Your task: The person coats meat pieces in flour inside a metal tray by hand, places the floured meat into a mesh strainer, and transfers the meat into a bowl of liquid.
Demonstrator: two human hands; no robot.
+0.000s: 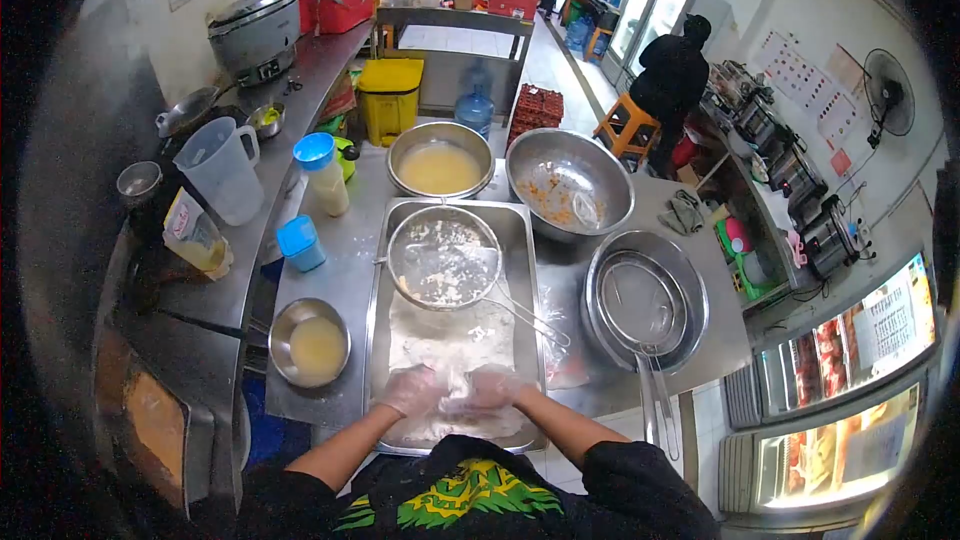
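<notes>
In the metal tray [533, 340] a bed of white flour [435, 340] lies spread out. My left hand [415, 389], in a clear plastic glove, is low in the tray with its fingers curled in the flour. Opposite it, my right hand [495, 388], gloved too, has its fingers closed in the flour. A whitish mass lies between the hands; what the fingers hold is too blurred to make out. A wire strainer [445, 258] dusted with flour rests across the tray's far half, its handle slanting over the right rim.
Bowls of pale liquid stand behind the tray [440, 168] and left of it [318, 348]. At right are a bowl with crumbs [565, 180] and nested bowls with a strainer [642, 300]. A shaker bottle [322, 175] is at left. One person [672, 75] is farther back.
</notes>
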